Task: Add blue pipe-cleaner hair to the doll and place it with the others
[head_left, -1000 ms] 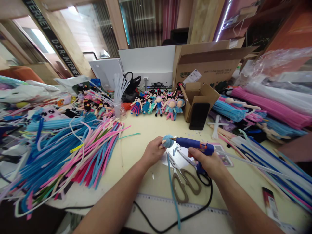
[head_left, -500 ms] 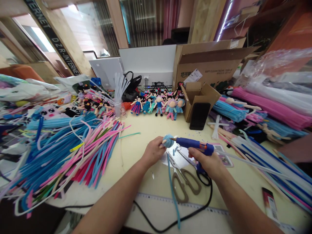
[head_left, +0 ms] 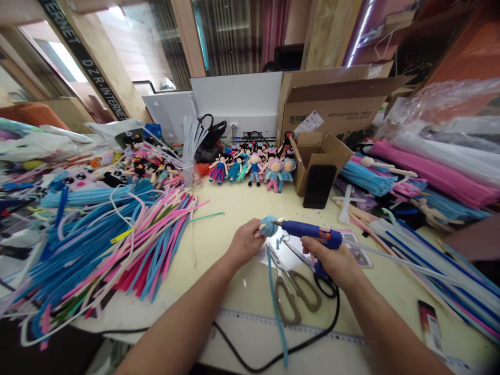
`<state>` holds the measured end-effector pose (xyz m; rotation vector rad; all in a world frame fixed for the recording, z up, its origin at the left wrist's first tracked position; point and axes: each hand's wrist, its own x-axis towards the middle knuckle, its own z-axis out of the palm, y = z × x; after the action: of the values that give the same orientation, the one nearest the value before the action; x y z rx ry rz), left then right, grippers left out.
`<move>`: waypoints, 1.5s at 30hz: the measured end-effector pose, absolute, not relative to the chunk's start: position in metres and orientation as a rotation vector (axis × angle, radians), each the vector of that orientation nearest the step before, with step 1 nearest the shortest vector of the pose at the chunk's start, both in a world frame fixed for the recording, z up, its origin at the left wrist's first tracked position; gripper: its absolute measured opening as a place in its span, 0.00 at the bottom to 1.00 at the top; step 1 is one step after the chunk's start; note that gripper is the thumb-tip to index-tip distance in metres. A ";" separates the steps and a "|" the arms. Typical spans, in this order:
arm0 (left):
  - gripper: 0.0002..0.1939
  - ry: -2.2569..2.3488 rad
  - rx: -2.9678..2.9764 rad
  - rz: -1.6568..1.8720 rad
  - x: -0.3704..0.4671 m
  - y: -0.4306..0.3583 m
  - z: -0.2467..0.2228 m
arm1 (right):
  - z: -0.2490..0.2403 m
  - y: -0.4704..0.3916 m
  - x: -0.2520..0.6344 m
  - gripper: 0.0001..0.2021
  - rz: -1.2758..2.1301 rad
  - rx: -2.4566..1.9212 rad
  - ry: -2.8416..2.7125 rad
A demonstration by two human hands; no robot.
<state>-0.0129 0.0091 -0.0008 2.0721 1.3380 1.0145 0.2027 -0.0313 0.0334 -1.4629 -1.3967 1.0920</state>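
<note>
"What do the hands have hold of?"

"The left hand point(head_left: 244, 245) pinches a fuzzy, rounded light-blue coil of pipe cleaner point(head_left: 269, 225) in its fingertips. The right hand point(head_left: 330, 258) is wrapped round a smooth blue plastic glue gun point(head_left: 302, 229), whose metal nozzle meets the coil's right side. A long translucent glue stick point(head_left: 406, 263) runs out of the gun's rear towards the table's right edge."

"And where is the coil?"

"Raised over the middle of the pale yellow table point(head_left: 222, 203). A soft, flat-looking light-blue strip point(head_left: 274, 302) trails below it to the near edge."

"Anything in the way?"

"Steel scissors with brown looped handles point(head_left: 299, 297) lie between the forearms, beside dark-handled scissors point(head_left: 296, 252) partly under the right hand. A thin black cord point(head_left: 250, 364) loops past the near edge, where a pale marked ruler point(head_left: 246, 319) lies."

"Further out?"

"A loose, velvety heap of blue, pink and cream pipe cleaners point(head_left: 94, 245) crowds the left edge. Towards the far edge sit small fuzzy dolls point(head_left: 254, 171); right of them, a flat black phone point(head_left: 319, 186) leans on a small open cardboard box point(head_left: 304, 172), with a large brown carton point(head_left: 336, 112) behind."
</note>
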 end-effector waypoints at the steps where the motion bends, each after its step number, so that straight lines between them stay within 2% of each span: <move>1: 0.06 1.338 2.071 1.017 -0.013 0.009 -0.001 | 0.033 -0.031 0.203 0.17 1.091 -1.460 -1.394; 24: 0.08 1.395 1.984 1.033 -0.011 0.009 0.002 | 0.032 -0.030 0.203 0.19 1.104 -1.487 -1.397; 37: 0.05 1.427 1.997 1.007 -0.011 0.009 0.002 | 0.027 -0.031 0.205 0.18 1.082 -1.537 -1.373; 45: 0.06 1.424 2.026 1.000 -0.011 0.009 0.002 | 0.030 -0.032 0.205 0.18 1.080 -1.512 -1.375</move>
<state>-0.0114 0.0094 0.0018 2.0256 1.4236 0.9995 0.2047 -0.0318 0.0301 -1.5122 -1.3747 1.0798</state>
